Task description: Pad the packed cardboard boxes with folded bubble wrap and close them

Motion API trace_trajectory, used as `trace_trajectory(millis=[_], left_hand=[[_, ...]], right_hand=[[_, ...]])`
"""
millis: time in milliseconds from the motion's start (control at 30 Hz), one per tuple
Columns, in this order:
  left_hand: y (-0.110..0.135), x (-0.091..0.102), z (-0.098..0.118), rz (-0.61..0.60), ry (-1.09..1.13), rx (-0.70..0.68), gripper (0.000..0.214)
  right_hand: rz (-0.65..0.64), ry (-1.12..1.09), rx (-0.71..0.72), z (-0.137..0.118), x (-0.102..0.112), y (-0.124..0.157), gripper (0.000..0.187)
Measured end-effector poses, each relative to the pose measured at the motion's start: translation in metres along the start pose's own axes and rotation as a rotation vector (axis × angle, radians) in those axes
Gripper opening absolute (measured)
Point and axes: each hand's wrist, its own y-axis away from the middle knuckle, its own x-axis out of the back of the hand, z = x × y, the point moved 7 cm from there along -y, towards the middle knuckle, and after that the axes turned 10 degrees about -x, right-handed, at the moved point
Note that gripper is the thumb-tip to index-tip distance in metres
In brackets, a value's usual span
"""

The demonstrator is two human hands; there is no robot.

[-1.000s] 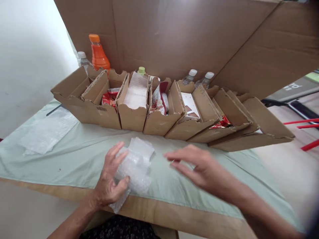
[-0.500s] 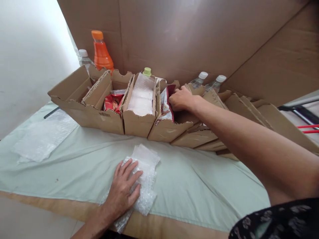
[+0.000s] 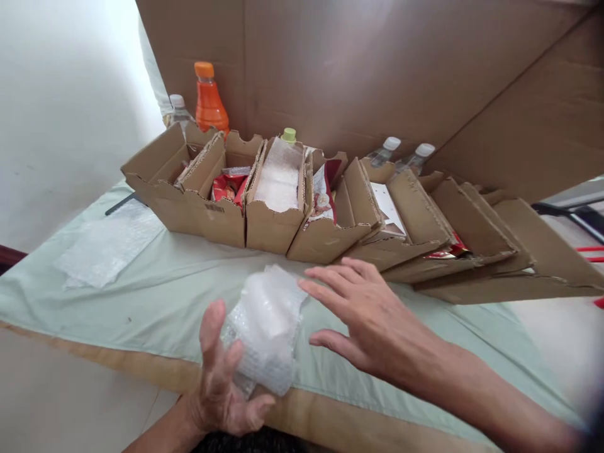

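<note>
Bubble wrap pieces [image 3: 271,327] lie in a loose stack near the table's front edge. My left hand [image 3: 226,384] is raised at their lower left, palm turned up, fingers spread and holding nothing. On the other side, my right hand [image 3: 358,308] hovers with fingers stretched toward the wrap and nothing in it. Behind them stands a cardboard bin [image 3: 330,242] with a red and white packet [image 3: 323,195] inside. The bin to its left [image 3: 274,233] holds more white bubble wrap [image 3: 279,176].
More cardboard bins form a row, one with a red packet [image 3: 229,187], another with a white box [image 3: 387,211]. Behind stand an orange bottle [image 3: 211,104] and several clear bottles. Bubble wrap sheets [image 3: 108,242] lie on the green cloth [image 3: 189,296] at left.
My right hand has come out of the packet's bin and down beside the bubble wrap, empty. My left hand has lifted off the wrap and turned its palm up. The view has shifted slightly.
</note>
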Motion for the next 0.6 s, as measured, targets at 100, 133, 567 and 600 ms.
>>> trace_trajectory(millis=[100, 133, 567, 600], left_hand=[[-0.008, -0.014, 0.003, -0.071, 0.04, -0.058, 0.058], [-0.009, -0.024, 0.0, -0.146, 0.029, -0.045, 0.048], [0.002, -0.053, -0.02, -0.268, 0.057, 0.01, 0.031], [0.001, -0.053, -0.02, -0.267, 0.061, 0.014, 0.031]], right_hand=[[-0.105, -0.031, -0.046, 0.027, -0.005, -0.042, 0.026], [-0.105, 0.024, -0.102, 0.041, -0.001, -0.067, 0.026], [-0.5, 0.516, -0.24, 0.068, -0.085, -0.233, 0.01], [-0.432, 0.524, -0.269, 0.068, -0.064, -0.225, 0.012]])
